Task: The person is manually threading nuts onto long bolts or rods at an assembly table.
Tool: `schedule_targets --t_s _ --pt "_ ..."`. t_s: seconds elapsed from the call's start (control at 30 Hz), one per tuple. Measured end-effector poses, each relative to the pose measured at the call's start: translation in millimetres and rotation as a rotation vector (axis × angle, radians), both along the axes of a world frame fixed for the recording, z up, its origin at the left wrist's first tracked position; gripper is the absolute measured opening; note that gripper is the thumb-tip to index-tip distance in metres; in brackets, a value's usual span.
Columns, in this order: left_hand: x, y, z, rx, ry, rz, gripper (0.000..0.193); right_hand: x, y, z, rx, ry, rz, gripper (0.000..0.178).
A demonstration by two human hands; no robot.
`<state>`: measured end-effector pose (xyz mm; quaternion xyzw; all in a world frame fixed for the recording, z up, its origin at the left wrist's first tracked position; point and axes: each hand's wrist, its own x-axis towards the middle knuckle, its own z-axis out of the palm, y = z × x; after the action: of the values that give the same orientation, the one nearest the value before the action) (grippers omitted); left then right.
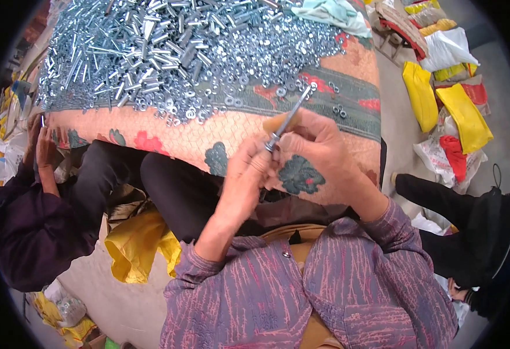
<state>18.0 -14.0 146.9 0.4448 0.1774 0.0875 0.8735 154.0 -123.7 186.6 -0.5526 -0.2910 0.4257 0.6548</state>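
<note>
A long thin metal bolt (295, 115) slants up and away from between my two hands, with wider ring-like parts around its near end. My left hand (248, 166) is closed around that near end. My right hand (320, 139) pinches the bolt at its lower part; a tan covering shows at its fingertips. Just past the bolt's far tip, small washers or nuts lie on the patterned cloth. Beyond my hands spreads a big heap of loose metal parts (168, 43): tubular sleeves and long bolts to the left, washers and nuts (255, 64) to the right.
A peach and green flowered cloth (168, 131) covers the work surface. A pale green cloth (336, 16) lies at its far right. A co-worker's hands (44, 145) are at the left edge. Another person stands at right. Yellow bags (464, 116) and sacks lie on the floor.
</note>
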Motion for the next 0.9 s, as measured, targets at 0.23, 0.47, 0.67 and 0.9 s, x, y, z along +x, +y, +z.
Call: schedule_targets --t_s 0.23,0.47,0.67,0.9 --pt "-1 0 5 0.037 -0.029 -0.035 0.018 14 -11 1 -0.051 -0.162 -0.12 0.029" --pt "-3 0 5 0.102 -0.018 -0.111 0.019 16 -11 1 -0.008 -0.155 -0.096 0.031" --pt "-3 -4 8 0.015 -0.036 -0.127 0.021 22 -13 5 -0.153 -0.224 0.008 0.026" --pt "0 -5 9 -0.055 -0.043 -0.128 0.022 31 -15 -7 -0.012 -0.165 0.011 0.025"
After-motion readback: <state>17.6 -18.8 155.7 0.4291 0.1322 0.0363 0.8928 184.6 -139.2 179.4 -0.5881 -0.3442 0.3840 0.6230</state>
